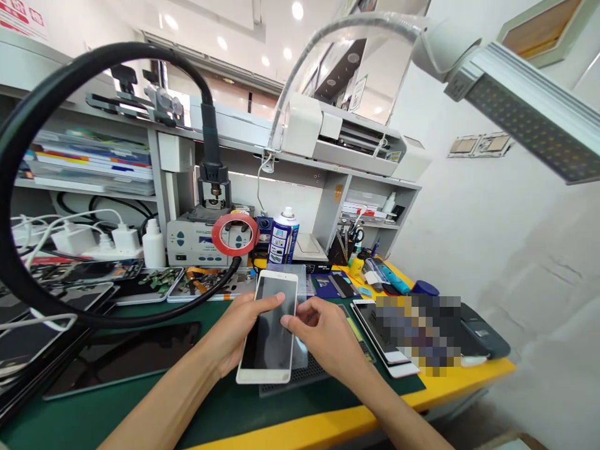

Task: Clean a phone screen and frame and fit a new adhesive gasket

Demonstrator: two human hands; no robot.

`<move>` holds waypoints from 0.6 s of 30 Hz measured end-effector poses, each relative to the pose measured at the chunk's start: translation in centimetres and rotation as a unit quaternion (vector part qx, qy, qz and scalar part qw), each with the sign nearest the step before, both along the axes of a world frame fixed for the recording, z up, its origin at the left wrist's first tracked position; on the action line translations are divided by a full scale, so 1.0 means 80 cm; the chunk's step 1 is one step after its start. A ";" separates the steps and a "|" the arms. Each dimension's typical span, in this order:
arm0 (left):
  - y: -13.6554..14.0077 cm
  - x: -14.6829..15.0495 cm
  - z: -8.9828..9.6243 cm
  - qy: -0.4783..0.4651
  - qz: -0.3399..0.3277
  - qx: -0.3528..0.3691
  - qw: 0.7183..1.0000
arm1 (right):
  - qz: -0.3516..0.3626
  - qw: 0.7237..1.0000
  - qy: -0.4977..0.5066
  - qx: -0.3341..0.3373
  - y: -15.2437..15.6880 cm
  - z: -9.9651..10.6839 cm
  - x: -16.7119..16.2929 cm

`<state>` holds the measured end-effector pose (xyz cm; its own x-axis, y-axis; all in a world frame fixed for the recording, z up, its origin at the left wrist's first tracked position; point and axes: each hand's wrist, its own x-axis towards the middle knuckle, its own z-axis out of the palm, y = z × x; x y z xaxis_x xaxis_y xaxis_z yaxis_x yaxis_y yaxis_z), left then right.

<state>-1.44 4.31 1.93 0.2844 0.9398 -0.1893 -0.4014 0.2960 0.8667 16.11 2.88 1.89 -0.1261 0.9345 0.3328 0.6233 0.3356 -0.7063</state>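
Observation:
A white-framed smartphone point(268, 347) with a dark screen is held up over the bench, tilted toward me. My left hand point(234, 334) is closed around its left side, the thumb lying across the upper screen. At the right edge, my right hand point(323, 331) pinches with bent fingers, its thumb tip over the screen's rim. Whether a thin film lies between those fingertips is too small to tell. Below the phone is a dark perforated mat point(300, 375), and a pale bluish patch shows beside the phone, partly hidden by the right hand.
A black cable point(9, 187) loops across the left foreground. A large dark panel point(126, 356) lies on the green mat point(225, 419). Stacked phones point(379, 331) sit to the right. Behind stand a grey soldering station point(192, 240), red tape roll point(218, 234) and spray can point(284, 237). A lamp point(539, 106) hangs above.

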 end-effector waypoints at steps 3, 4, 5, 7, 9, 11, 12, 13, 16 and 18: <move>-0.003 -0.001 0.003 -0.014 -0.025 -0.026 0.999 | -0.018 0.999 0.018 0.022 -0.001 0.004 0.014; -0.004 0.000 0.005 -0.023 -0.039 -0.036 0.998 | -0.026 0.999 0.027 0.029 0.000 0.007 0.024; -0.005 0.000 0.006 -0.032 -0.052 -0.047 0.997 | -0.038 0.998 0.039 0.037 0.002 0.010 0.037; -0.005 -0.001 0.007 -0.051 -0.073 -0.069 0.994 | -0.080 0.993 0.066 0.052 0.012 0.019 0.073; -0.003 -0.002 0.006 -0.068 -0.086 -0.092 0.990 | -0.150 0.982 0.094 0.064 0.029 0.032 0.119; 0.000 -0.003 0.003 -0.083 -0.095 -0.111 0.986 | -0.229 0.965 0.111 0.065 0.053 0.045 0.168; 0.002 -0.004 0.001 -0.089 -0.097 -0.118 0.984 | -0.265 0.955 0.118 0.055 0.066 0.051 0.190; 0.003 -0.005 0.000 -0.094 -0.099 -0.123 0.983 | -0.290 0.948 0.121 0.038 0.079 0.057 0.210; 0.003 -0.005 -0.001 -0.102 -0.102 -0.125 0.982 | -0.326 0.938 0.114 -0.040 0.117 0.064 0.251; 0.002 -0.006 0.001 -0.105 -0.102 -0.120 0.982 | -0.331 0.934 0.101 -0.084 0.138 0.062 0.264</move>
<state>-1.90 4.50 2.02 0.5180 0.7948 -0.3161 -0.4755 0.5747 0.6660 37.21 13.92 6.89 0.5484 0.8264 0.1281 0.5032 -0.2037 -0.8398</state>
